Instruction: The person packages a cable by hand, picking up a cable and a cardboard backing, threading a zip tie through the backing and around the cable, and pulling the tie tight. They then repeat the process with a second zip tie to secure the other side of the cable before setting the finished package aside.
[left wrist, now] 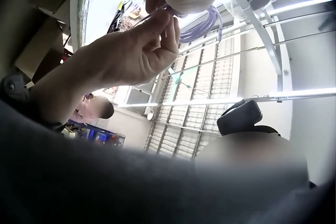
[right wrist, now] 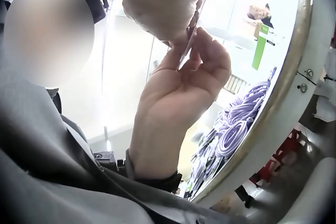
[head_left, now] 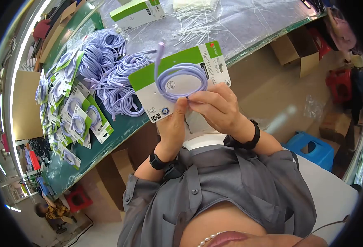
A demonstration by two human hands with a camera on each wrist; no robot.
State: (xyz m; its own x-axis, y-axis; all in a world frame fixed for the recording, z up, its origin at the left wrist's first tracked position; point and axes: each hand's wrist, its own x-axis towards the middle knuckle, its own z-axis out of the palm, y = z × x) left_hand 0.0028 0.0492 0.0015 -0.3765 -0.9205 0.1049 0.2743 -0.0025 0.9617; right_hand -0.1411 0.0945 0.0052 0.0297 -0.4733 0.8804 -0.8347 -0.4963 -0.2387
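Note:
A green and white card (head_left: 148,80) is held up in front of the body, tilted, with a coiled lilac cable (head_left: 183,68) lying on its face and one cable end sticking up past the top edge. The left hand (head_left: 172,129) grips the card's lower edge, thumb on the front, fingers behind. At the coil's lower right, the right hand (head_left: 220,107) pinches with thumb and fingertips near the cable. In the left wrist view the lilac coil (left wrist: 202,27) shows beyond the hands. The right wrist view shows the left hand (right wrist: 181,90) with the card edge-on between thumb and fingers.
On the table (head_left: 119,138), a heap of lilac cables (head_left: 103,53) lies beside a pile of carded cables (head_left: 72,111). A green and white box (head_left: 142,18) and white ties (head_left: 196,24) are at the back. A blue stool (head_left: 311,150) stands at the right, cartons (head_left: 292,49) below the table.

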